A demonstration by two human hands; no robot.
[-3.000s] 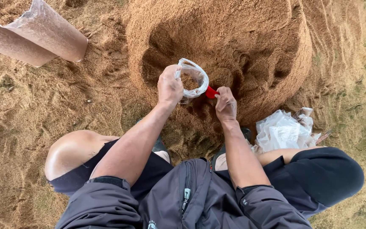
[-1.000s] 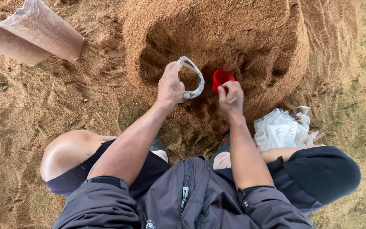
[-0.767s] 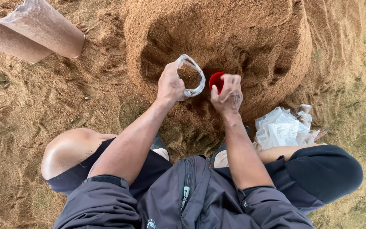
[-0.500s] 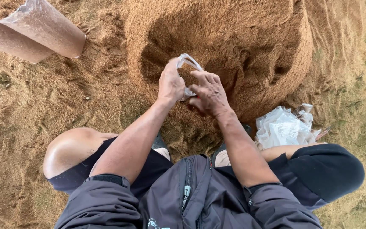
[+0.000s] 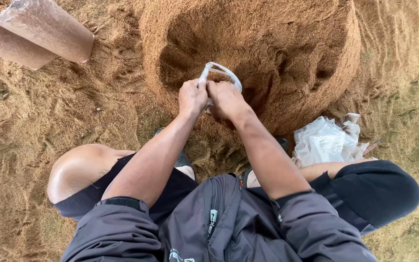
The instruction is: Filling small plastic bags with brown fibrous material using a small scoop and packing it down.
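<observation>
My left hand [image 5: 192,97] and right hand [image 5: 226,99] each pinch shut on the clear bag's [image 5: 221,73] rim, holding its mouth up against the sawdust heap [image 5: 267,43].

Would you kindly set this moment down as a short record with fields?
Setting: a person crouched before a sawdust mound on sawdust-strewn ground
Left hand: grips the rim of a small clear plastic bag
Right hand: closed on the same bag, beside the left hand
Bag mouth: held open, facing the mound
Nearby: a pile of empty clear bags by the right knee; filled tube-shaped bags at upper left
</observation>
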